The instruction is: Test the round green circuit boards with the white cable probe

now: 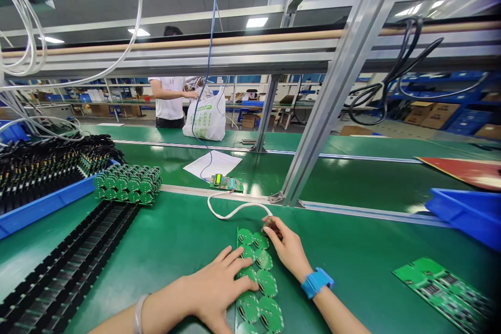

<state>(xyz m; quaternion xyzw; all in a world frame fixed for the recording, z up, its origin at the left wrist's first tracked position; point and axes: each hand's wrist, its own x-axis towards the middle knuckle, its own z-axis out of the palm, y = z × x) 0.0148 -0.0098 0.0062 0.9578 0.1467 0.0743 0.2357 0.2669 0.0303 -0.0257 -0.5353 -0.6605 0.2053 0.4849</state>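
Two-column green round-PCB panel (267, 283) on green bench (188, 240); left hand (217, 288) splayed over it, right hand (289, 248) grip pinched on brown block (273, 224) at panel's far end. Probably positioning; next needs steady alignment.

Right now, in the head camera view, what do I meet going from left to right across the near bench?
Going by their middles: blue bin of black parts, stack of round green boards, left hand, panel of round green boards, right hand, blue wristband, flat green circuit board.
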